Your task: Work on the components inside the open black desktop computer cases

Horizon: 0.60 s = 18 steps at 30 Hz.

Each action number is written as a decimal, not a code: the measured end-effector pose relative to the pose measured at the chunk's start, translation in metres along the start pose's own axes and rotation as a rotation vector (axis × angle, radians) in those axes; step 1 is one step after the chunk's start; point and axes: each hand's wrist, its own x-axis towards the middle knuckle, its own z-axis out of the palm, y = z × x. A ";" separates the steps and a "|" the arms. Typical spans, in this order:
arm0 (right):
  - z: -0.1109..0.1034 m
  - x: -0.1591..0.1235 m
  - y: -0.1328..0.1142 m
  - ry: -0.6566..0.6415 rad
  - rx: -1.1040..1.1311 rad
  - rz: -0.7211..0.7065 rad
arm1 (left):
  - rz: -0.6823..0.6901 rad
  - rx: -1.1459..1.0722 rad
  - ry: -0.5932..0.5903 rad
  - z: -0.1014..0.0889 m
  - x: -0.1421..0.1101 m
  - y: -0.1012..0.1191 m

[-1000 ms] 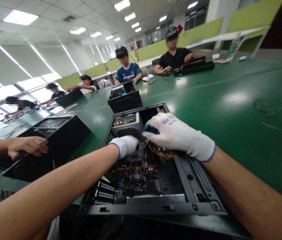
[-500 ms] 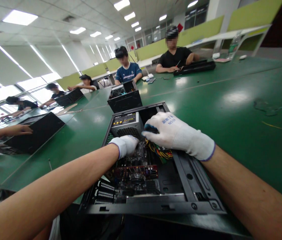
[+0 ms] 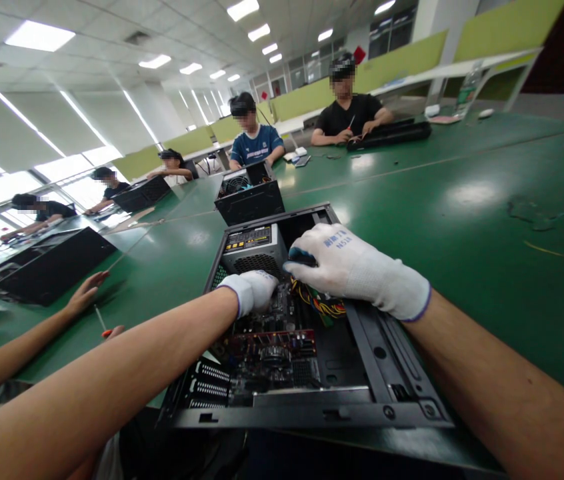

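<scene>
An open black computer case [image 3: 379,373] lies in front of me, with a motherboard [image 3: 282,313] and a grey power supply [image 3: 255,250] inside. My left hand [image 3: 258,291], in a white glove, reaches in over the board just below the power supply; its fingertips are hidden. Above the bundle of coloured cables [image 3: 319,300], my gloved right hand [image 3: 329,260] curls its blue-coated fingers toward the thumb. Whatever these fingers hold, if anything, is hidden. A red expansion card [image 3: 272,341] sits across the board nearer to me.
At the left, a co-worker's hand [image 3: 87,293] rests on the green table [image 3: 462,267] near a screwdriver [image 3: 102,321] and another black case [image 3: 47,263]. Across the table stands a further case [image 3: 249,200] before a person. A yellow cable tie [image 3: 562,255] lies at the right.
My hands have kept their places. The co-worker's arm at the left has come down from the case to the table, and that case has shifted left. The screwdriver's orange handle now shows.
</scene>
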 end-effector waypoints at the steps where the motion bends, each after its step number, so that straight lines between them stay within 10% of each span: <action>1: 0.000 0.000 0.000 -0.002 0.000 0.000 | 0.000 0.000 -0.001 0.000 0.000 0.000; 18: -0.001 0.000 -0.002 -0.019 -0.006 0.007 | -0.010 0.005 -0.006 -0.001 -0.001 0.001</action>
